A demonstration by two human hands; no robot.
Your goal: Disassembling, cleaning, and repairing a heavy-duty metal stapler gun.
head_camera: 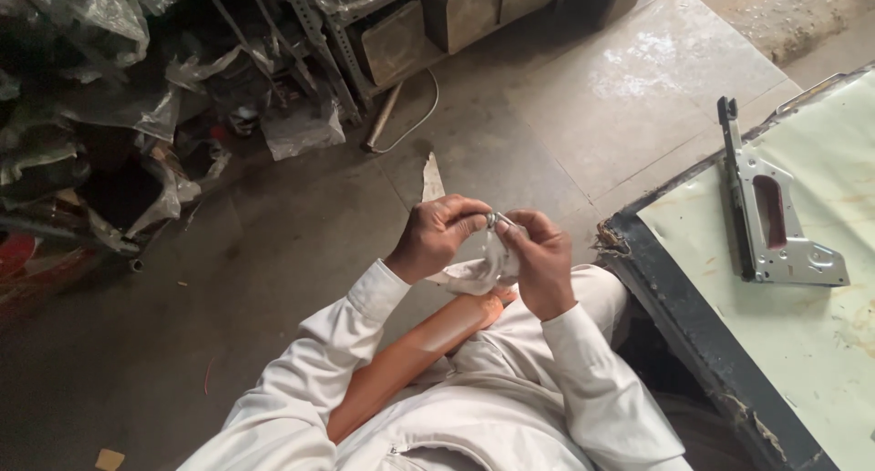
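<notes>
My left hand (439,236) and my right hand (541,257) meet in front of me, above my lap. Both pinch a small metal part (493,219) between their fingertips. A crumpled white cloth (481,269) hangs from my right hand and wraps under the part. An orange cylinder-like object (410,354) lies slanted across my lap, tucked under my left forearm. I wear white long sleeves.
A worn table with a pale green top (802,325) and dark edge stands at the right; a grey metal bracket (770,216) lies on it. Shelving with plastic-wrapped parts (137,97) fills the upper left. A pipe (383,117) lies on the concrete floor.
</notes>
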